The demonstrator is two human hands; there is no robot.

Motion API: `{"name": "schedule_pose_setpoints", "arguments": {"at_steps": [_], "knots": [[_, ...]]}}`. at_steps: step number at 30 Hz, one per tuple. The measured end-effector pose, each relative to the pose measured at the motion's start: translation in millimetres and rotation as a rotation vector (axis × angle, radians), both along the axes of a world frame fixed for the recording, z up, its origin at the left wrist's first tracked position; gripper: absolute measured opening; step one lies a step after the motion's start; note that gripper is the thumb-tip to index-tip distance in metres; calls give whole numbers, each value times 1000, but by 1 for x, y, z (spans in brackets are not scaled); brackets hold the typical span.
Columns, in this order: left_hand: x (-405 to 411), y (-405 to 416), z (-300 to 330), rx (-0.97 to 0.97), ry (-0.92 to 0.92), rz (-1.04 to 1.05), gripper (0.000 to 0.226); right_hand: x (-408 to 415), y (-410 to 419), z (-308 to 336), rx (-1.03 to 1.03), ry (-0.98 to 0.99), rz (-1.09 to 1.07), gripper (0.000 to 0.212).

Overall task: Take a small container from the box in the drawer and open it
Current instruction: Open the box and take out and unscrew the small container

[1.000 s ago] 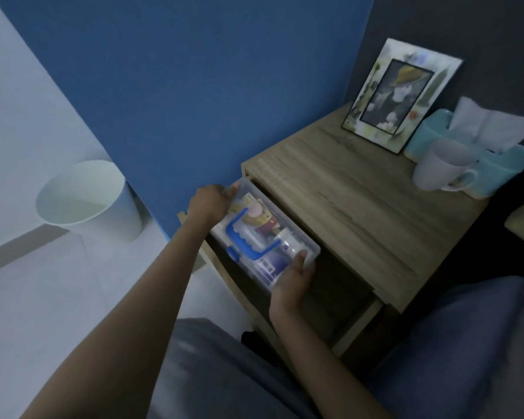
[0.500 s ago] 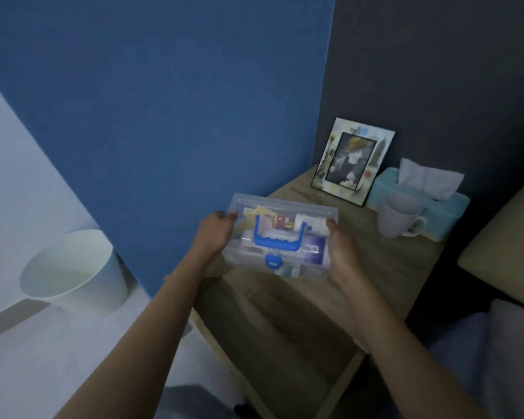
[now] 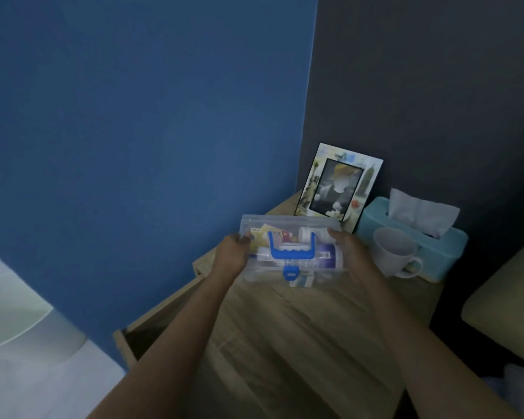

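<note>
I hold a clear plastic box [image 3: 288, 225] with a blue handle and blue latch over the wooden bedside table [image 3: 300, 328]. My left hand [image 3: 232, 255] grips its left end and my right hand [image 3: 350, 252] grips its right end. The lid is closed. Through it I see several small items, among them a white small container [image 3: 310, 234] lying on its side near the top right. The open drawer [image 3: 142, 337] shows at the lower left, its inside dark.
A picture frame [image 3: 341, 186] leans at the table's back. A white mug [image 3: 394, 255] and a teal tissue box [image 3: 412, 237] stand at the right. A white waste bin [image 3: 22, 322] sits on the floor at left. Blue wall behind.
Both hands lifted the box out of the drawer and carried it up over the tabletop. In the last half second it moved slightly farther back toward the frame.
</note>
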State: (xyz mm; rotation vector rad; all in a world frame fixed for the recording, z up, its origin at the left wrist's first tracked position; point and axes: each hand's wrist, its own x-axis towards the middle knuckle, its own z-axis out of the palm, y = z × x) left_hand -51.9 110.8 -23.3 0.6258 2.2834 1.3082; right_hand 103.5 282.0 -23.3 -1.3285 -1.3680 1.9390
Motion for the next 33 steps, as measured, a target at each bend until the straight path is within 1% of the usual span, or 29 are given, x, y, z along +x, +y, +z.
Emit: {"name": "schedule_pose_setpoints", "arguments": {"at_steps": [2,5,8,10,11,12,13,14,15,16,17,18,19,21,22,24,25,29,33], "knots": [[-1,3,-5,26,55,15,41,1,3,-6,54,17,35,38],[-1,4,-12,58,126,51,40,6,0,-14,204,101,58,25],[5,2,-15,94,123,87,39,8,-6,-25,281,175,56,24],[10,2,-16,137,89,108,42,7,-10,-28,291,183,23,27],[14,1,-18,166,101,148,45,6,-11,-30,303,182,5,25],[19,0,-19,182,176,220,48,5,-12,-31,322,183,-12,21],[27,-2,-20,215,309,295,50,5,-12,-32,340,185,-26,16],[38,-5,-20,276,449,348,44,4,-13,-34,354,188,-34,13],[47,-7,-23,359,522,351,34,3,-13,-35,365,189,-37,12],[57,-9,-29,422,503,307,27,2,-12,-36,370,182,-38,13],[66,-9,-35,452,410,232,31,1,-12,-37,375,170,-39,14],[75,-8,-43,433,273,160,38,0,-11,-38,385,159,-40,15],[82,-5,-50,358,147,96,47,-1,-10,-39,398,150,-44,18],[88,1,-59,186,-35,11,63,-5,-10,-41,411,147,-63,25],[89,6,-59,151,-132,3,68,-7,-9,-42,412,149,-71,27],[88,17,-55,176,-294,31,72,-11,-8,-43,419,156,-78,28],[86,22,-53,186,-313,48,73,-12,-7,-44,422,160,-81,28],[84,28,-51,155,-249,95,77,-14,-6,-44,424,186,-74,29],[85,29,-54,151,-210,134,83,-15,-6,-46,435,206,-88,25]]}}
